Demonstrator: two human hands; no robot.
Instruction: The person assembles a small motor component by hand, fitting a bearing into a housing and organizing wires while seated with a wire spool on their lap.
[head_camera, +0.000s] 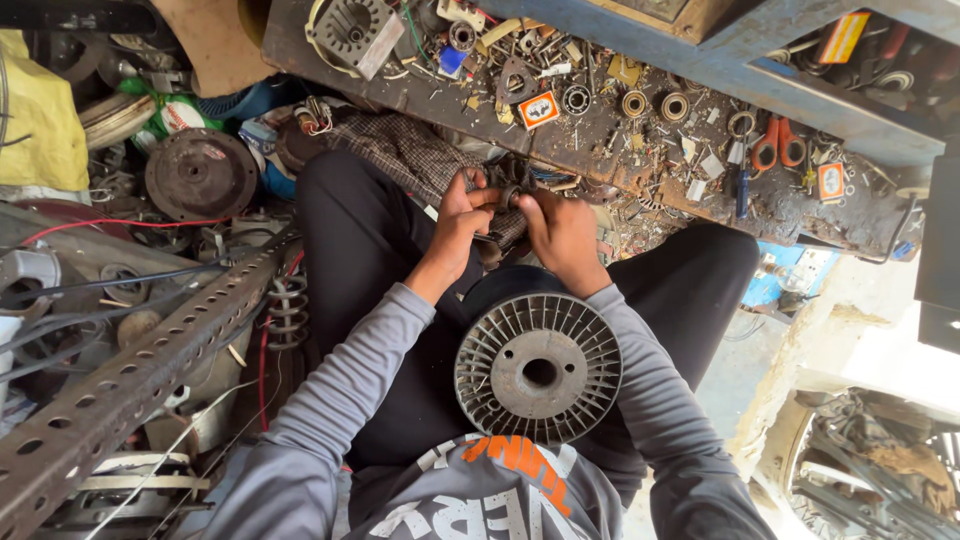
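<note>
My left hand (458, 218) and my right hand (562, 232) meet over my lap and together grip a small dark round metal part (510, 185), its details too small to make out. Both hands have fingers curled on it. A grey ribbed plastic spool (538, 368) with a centre hole rests on my lap between my forearms, close to my chest. A checked cloth (405, 150) lies just beyond my left hand, at the edge of the rusty workbench (600, 140).
The workbench holds several bearings (634, 103), scraps, small orange boxes (539, 108) and red-handled pliers (778, 145). A perforated steel angle bar (130, 385) runs diagonally at the left, above wires, a coil spring (287, 310) and a rusty pulley disc (200, 173).
</note>
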